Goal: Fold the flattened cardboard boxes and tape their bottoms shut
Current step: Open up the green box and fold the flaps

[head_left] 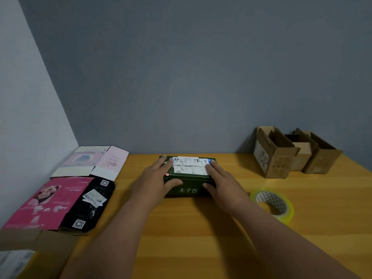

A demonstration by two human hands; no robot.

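A dark green cardboard box with white labels on its top flaps stands folded at the middle of the wooden table. My left hand lies flat on the box's left end, fingers straight on the flaps and thumb on the front face. My right hand presses the right end the same way. A roll of clear yellowish tape lies flat on the table to the right of my right forearm.
Flattened boxes lie at the left: a pale pink one, a bright pink one, a black one and a brown one at the near corner. Three folded brown boxes stand open-topped at the back right against the wall.
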